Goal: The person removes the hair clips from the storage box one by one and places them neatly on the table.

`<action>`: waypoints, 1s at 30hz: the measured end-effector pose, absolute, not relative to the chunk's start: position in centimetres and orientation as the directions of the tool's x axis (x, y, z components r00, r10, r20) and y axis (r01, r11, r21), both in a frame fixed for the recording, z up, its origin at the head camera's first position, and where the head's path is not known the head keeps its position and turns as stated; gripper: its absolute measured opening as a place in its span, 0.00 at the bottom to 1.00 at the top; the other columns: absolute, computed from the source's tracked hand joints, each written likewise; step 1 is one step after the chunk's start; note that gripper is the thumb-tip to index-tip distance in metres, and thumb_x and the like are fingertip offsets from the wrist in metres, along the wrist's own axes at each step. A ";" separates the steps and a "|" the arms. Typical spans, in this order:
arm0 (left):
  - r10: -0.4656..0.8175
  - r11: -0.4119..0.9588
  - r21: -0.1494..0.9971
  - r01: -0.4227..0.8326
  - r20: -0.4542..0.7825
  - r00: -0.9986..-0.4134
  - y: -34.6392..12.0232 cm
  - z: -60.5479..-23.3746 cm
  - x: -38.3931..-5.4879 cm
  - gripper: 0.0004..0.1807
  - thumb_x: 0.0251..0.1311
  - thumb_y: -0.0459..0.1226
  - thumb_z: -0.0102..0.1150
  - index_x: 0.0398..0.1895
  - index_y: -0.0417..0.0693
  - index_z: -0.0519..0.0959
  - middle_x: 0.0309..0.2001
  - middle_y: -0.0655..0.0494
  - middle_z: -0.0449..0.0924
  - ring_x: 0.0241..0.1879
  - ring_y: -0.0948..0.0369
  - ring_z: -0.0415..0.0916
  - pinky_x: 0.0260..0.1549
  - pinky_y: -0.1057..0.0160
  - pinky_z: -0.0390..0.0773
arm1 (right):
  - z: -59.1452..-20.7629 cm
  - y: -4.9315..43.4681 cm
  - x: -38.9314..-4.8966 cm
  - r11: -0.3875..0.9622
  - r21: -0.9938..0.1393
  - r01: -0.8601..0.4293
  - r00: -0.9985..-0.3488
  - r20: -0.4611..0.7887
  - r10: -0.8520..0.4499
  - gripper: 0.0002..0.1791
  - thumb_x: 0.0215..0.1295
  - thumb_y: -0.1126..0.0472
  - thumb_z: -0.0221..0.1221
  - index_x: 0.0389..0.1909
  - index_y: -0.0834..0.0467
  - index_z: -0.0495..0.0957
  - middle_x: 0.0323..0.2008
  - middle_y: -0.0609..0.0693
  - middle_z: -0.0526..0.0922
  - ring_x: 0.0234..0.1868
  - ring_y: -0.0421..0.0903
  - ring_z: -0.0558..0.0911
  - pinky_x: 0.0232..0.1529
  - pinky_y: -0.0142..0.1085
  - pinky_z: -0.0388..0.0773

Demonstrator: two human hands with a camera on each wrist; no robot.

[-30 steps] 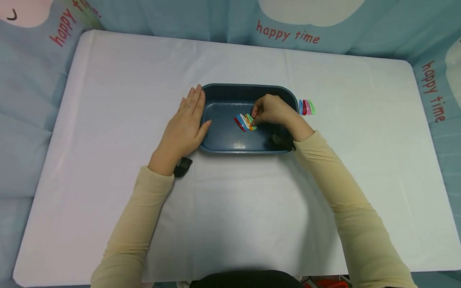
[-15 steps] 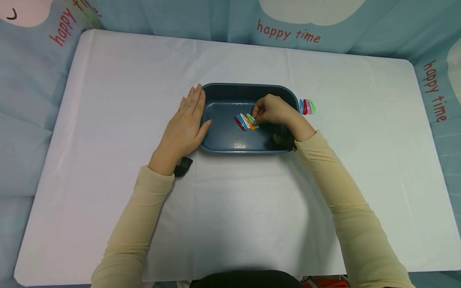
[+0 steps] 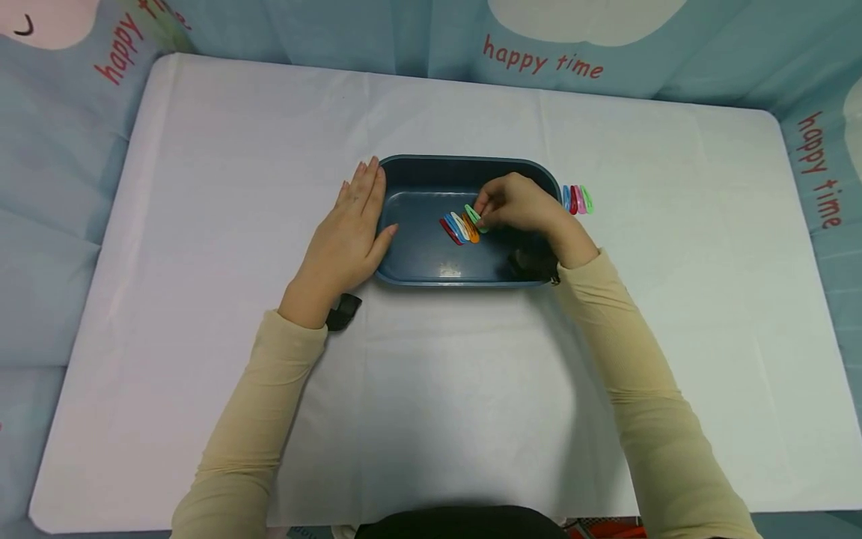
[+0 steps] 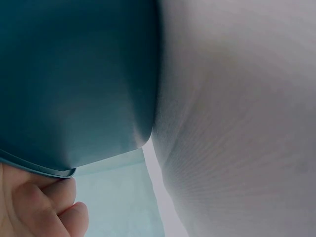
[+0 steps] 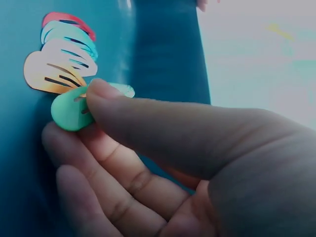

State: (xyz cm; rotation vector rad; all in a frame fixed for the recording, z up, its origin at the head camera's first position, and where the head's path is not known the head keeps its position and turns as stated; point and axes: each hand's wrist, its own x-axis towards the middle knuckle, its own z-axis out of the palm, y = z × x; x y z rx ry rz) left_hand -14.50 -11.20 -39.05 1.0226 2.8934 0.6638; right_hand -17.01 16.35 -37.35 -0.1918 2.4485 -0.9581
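Inside the dark blue tray (image 3: 417, 258), my right hand (image 3: 521, 206) pinches a green snap hair clip (image 5: 71, 111) between thumb and fingers. Right beside it, an orange hair clip (image 5: 39, 71), a white one (image 5: 66, 52), a blue one (image 5: 61, 32) and a red one (image 5: 57, 17) lie slanted side by side on the tray floor. My left hand (image 3: 345, 236) rests along the tray's left rim with fingers straight and thumb over the edge. In the left wrist view, fingertips show at the rim (image 4: 39, 170) against the tray's outer wall.
Just outside the tray's right end, several more hair clips, including a pink one (image 3: 581, 200), stand in a row on the white tablecloth (image 3: 444, 389). A black device (image 3: 343, 312) is at my left wrist. Blue printed curtains (image 3: 323, 37) surround the table.
My right hand has drawn the green clip slightly up and right, away from the orange one. The left hand and the tray have stayed in place.
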 end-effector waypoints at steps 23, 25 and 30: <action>0.608 0.694 0.380 0.612 0.147 -0.780 -11.1 -39.1 -14.5 0.37 0.71 0.45 0.41 0.72 0.30 0.42 0.74 0.40 0.36 0.73 0.49 0.34 0.68 0.53 0.40 | -36.5 17.0 -16.0 0.541 -0.840 0.044 -0.904 -0.264 -0.337 0.02 0.58 0.71 0.62 0.32 0.66 0.80 0.26 0.53 0.81 0.25 0.44 0.77 0.30 0.31 0.75; 0.607 0.693 0.381 0.612 0.150 -0.781 -11.2 -39.1 -14.5 0.37 0.71 0.45 0.41 0.71 0.30 0.43 0.74 0.40 0.36 0.73 0.49 0.34 0.68 0.53 0.40 | -36.5 17.1 -16.0 0.519 -0.854 0.047 -0.914 -0.247 -0.323 0.01 0.58 0.72 0.62 0.30 0.65 0.81 0.25 0.52 0.82 0.24 0.44 0.77 0.29 0.32 0.76; 0.605 0.695 0.383 0.609 0.146 -0.783 -11.3 -39.1 -14.4 0.37 0.71 0.45 0.41 0.72 0.30 0.42 0.74 0.40 0.36 0.73 0.51 0.32 0.68 0.53 0.40 | -36.5 17.1 -15.9 0.488 -0.871 0.059 -0.927 -0.229 -0.296 0.02 0.58 0.72 0.62 0.29 0.65 0.82 0.25 0.50 0.83 0.24 0.44 0.78 0.29 0.32 0.77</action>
